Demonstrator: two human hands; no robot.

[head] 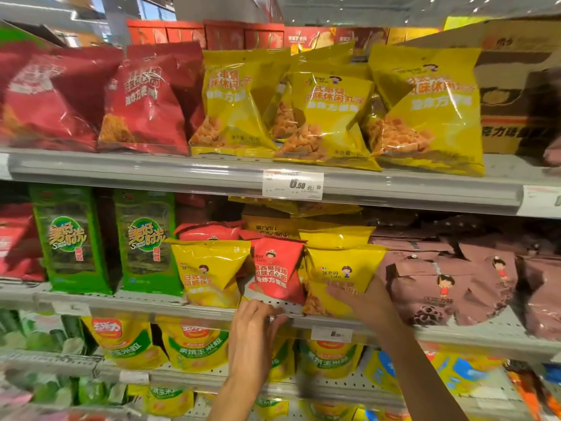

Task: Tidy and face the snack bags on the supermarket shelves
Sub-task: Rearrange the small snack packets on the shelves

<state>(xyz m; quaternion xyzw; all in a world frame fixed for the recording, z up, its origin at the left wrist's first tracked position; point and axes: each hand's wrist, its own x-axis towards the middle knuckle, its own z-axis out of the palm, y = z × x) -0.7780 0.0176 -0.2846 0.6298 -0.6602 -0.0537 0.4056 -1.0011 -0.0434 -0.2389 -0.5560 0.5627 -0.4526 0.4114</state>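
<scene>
Two hands work the middle shelf (194,305): the right hand (361,302) lies flat-fingered on a yellow snack bag (340,278) at the shelf's front, the left hand (255,329) curls over the shelf lip; these light, crinkly, puffed bags seem best nudged by their sides.

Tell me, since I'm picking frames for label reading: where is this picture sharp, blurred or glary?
Head view: sharpest mid-frame, around the red bag and price tag; edges smear and shelves bow from the wide lens; glare streaks the upper yellow bags.
</scene>
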